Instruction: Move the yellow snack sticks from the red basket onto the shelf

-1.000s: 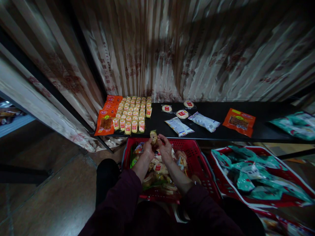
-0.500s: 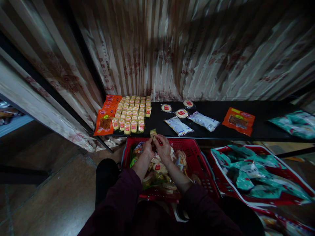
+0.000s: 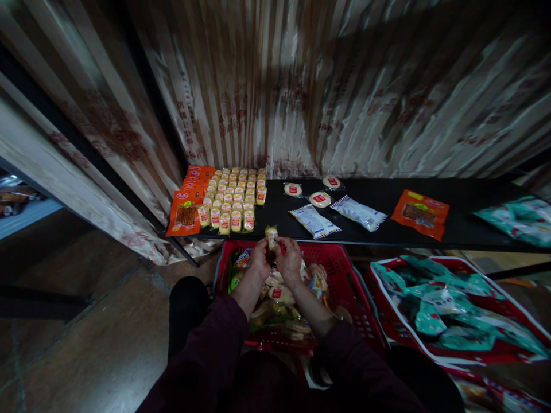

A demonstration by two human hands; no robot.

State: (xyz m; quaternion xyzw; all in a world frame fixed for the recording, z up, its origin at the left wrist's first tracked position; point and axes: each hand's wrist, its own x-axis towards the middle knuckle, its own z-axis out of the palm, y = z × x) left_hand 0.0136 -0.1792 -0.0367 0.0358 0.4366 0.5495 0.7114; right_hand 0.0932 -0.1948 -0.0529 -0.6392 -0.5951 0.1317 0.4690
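Observation:
Over the front of a red basket [image 3: 338, 258], my two hands are close together. A small wrapped cake [image 3: 271, 233] in clear film with yellowish contents is pinched between the fingertips of my left hand [image 3: 259, 261] and my right hand [image 3: 288, 264], at the shelf's front edge. Beneath them the basket holds several packaged snacks, among them a round white-and-red packet [image 3: 279, 294]. Rows of matching wrapped cakes [image 3: 236, 220] with red-and-white labels stand on the black shelf [image 3: 297, 233], ahead and to the left of my hands.
Orange packets [image 3: 185, 213] overlap at the shelf's left end. Round wrapped biscuits [image 3: 320, 199], white-blue packets [image 3: 316, 221], another orange packet [image 3: 419, 213] and a teal bag [image 3: 519, 221] lie farther right. A second basket [image 3: 390, 321] with teal bags stands at right. A curtain [image 3: 301, 115] hangs behind.
The wrapped cake has turned more upright between my fingers, and my right hand has shifted slightly right. The whole view has moved a little; items on the shelf lie as before.

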